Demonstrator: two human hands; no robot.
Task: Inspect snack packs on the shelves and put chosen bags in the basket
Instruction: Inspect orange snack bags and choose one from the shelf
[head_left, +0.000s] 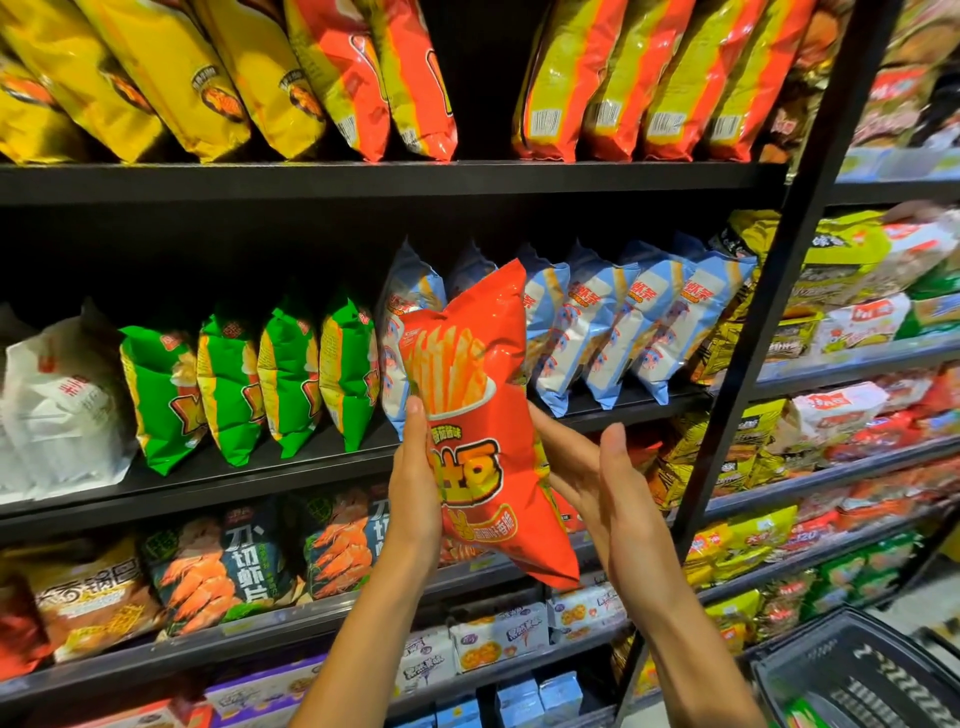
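Note:
A red snack bag (480, 415) printed with fries is held up in front of the middle shelf. My left hand (415, 493) grips its left edge, thumb along the front. My right hand (597, 478) is at the bag's right side with straight fingers reaching behind the pack, thumb free in the air. The black shopping basket (852, 670) sits at the bottom right, below my right forearm; something green shows inside it.
Black shelves (363, 176) hold rows of bags: yellow and orange packs (322, 67) on top, green bags (228, 384), light blue bags (613, 327) and a white bag (57, 405) in the middle, shrimp snack packs (223, 566) below. A black upright post (748, 364) separates another rack of packs at right.

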